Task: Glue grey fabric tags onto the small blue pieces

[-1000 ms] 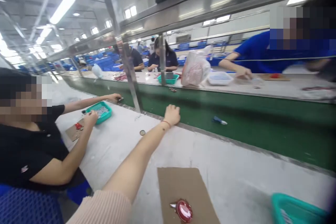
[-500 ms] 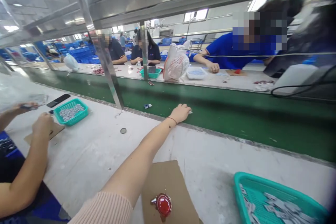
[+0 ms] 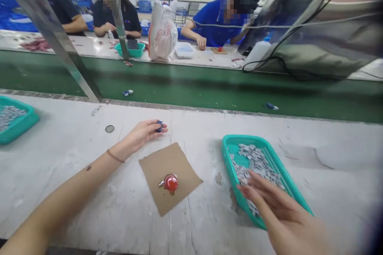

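Basket [image 3: 279, 161] — right of cardboard [image 3: 166, 163], belt [image 3: 191, 89] behind

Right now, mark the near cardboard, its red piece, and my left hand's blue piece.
Cardboard [image 3: 167, 160]: head view, bare upper part.
Red piece [image 3: 171, 182]: head view, glossy top.
Blue piece [image 3: 160, 126]: head view, uncovered part.

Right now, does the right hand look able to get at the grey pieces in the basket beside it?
Most likely yes: the right hand looks empty and appears over the basket, which has no lid over the grey pieces.
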Demonstrator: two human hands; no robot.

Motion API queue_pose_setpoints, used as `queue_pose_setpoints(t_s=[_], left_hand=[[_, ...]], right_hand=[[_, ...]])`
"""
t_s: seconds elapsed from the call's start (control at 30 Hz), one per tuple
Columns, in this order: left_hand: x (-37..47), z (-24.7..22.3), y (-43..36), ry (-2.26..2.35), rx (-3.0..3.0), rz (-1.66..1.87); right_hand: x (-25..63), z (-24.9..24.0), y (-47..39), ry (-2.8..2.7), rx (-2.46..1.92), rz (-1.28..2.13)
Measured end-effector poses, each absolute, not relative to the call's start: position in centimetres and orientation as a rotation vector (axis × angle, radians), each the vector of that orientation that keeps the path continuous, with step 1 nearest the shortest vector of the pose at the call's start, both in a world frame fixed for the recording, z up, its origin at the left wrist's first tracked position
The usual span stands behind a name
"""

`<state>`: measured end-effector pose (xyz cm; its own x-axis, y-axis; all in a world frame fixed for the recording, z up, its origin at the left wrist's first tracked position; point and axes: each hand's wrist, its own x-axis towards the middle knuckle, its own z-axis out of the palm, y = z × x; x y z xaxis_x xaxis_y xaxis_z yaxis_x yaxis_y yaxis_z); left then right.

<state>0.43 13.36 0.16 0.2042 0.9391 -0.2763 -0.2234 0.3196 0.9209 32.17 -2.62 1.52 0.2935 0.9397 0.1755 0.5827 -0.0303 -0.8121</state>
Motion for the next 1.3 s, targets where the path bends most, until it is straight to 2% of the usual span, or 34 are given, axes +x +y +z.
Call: queue_pose_setpoints(t_s=[0.13, 0.3, 0.7, 0.83, 1.03, 1.13, 1.3], left_hand=[[-0.4, -0.4, 8.7, 0.996, 0.647, 1.009], [0.0, -1.8, 5.4, 1.057, 0.73, 1.026], [0.1, -3.1, 4.6, 0.884, 0.79, 1.129], [0.2, -3.0, 4.4, 0.885, 0.782, 1.156], [0.6, -2.1, 3.6, 0.77, 0.802, 1.139], [0.8, -1.8, 2.9, 0.739, 0.801, 1.114], [0.8, -1.2, 2.4, 0.748, 0.851, 1.091]], right_hand=[[26.1, 2.8, -1.4, -1.706, -1.557, 0.596], [22.3, 2.4, -0.8, -2.045, -1.402, 0.553], [19.8, 2.0, -0.6, -2.313, -1.39, 0.461], [19.8, 2.4, -0.4, -2.159, -1.425, 0.643], [20.1, 3.7, 0.7, -1.386, -1.519, 1.161], [19.6, 4.2, 1.0, -1.248, -1.492, 1.25], [18.3, 5.0, 1.2, -1.314, -1.431, 1.278]])
